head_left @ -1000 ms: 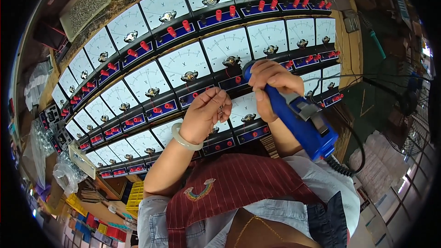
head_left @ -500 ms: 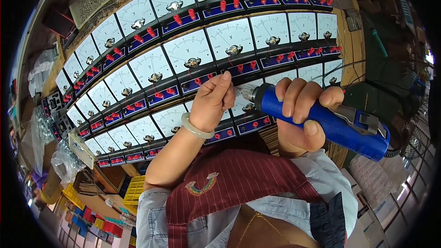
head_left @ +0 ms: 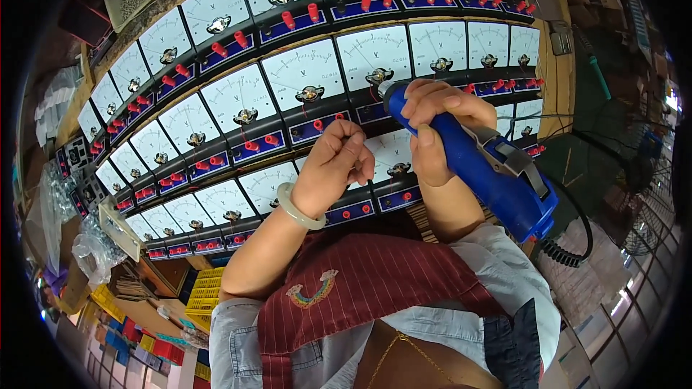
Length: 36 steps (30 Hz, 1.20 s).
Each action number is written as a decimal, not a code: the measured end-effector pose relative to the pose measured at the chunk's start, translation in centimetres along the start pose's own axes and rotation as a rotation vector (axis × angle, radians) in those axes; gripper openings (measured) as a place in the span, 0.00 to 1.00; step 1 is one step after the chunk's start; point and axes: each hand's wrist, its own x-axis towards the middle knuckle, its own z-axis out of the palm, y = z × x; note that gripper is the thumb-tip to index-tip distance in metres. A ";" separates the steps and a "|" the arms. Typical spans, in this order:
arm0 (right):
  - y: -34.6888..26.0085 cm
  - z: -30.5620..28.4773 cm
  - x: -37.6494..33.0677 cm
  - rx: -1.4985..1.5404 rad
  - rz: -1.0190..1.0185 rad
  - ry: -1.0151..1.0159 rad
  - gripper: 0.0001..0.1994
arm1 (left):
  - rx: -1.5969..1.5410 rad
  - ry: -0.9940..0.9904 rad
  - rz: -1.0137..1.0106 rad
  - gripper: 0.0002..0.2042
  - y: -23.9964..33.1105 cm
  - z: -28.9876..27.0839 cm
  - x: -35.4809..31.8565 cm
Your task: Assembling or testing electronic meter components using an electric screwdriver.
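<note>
— Since half a second ago the blue power screwdriver (head_left: pixel 476 166) has swung upward, so its tip now sits against a black meter base far of where it was, and the left hand (head_left: pixel 333 166) has dropped a little nearer.

— What's nearest?

— A striped red apron (head_left: pixel 375 288), then both forearms rising from it; the left wrist wears a pale bangle (head_left: pixel 297 207).

— And the left hand's grip?

— Fingers curled almost closed, thumb and forefinger pinched over something tiny; I cannot tell what, or whether anything is there.

— The right hand (head_left: pixel 432 126)?

— Wrapped fully round the screwdriver near its front end, with the thicker rear part and coiled cord (head_left: pixel 566 248) trailing right and near.

— How would that tool handle?

— I'd judge it stiff, hard plastic, fairly heavy and rear-weighted, so holding it close to the nose, as it is, steadies the tip.

— Beyond the hands?

— Rows of white-faced meters (head_left: pixel 306 72) with red knobs (head_left: pixel 259 142) fill the desk; their faces look fragile. Clear bags (head_left: pixel 90 248) lie left.
</note>
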 end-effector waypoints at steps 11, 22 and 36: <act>1.3 2.3 0.4 -0.044 -0.137 -0.044 0.14 | -0.290 -0.002 0.020 0.08 1.1 -1.1 0.9; -1.9 1.5 -0.2 0.156 0.244 0.170 0.19 | -0.351 0.085 -0.009 0.15 0.3 -1.0 -0.5; -4.3 5.7 -1.3 0.170 0.071 -0.084 0.18 | -0.388 0.063 0.002 0.13 0.5 -2.3 -3.4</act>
